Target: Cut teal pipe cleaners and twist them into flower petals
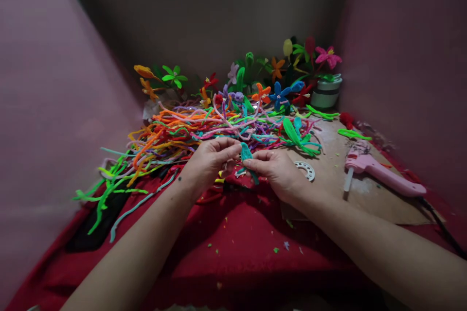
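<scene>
Left hand (213, 156) and right hand (273, 169) both grasp teal fuzzy piece (247, 152), pinched between them. Step in hand, as judged: shaping piece. Next move appears to call for steady two-sided pinch. Beyond grip: multicoloured stems (204, 129). Right of grip: glue gun (383, 175) on cardboard (328, 175).

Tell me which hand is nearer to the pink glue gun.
Right. The right hand is left of the pink glue gun, apart from it, pinching the teal pipe-cleaner piece; the left hand is farther left, on that piece's other side.
</scene>
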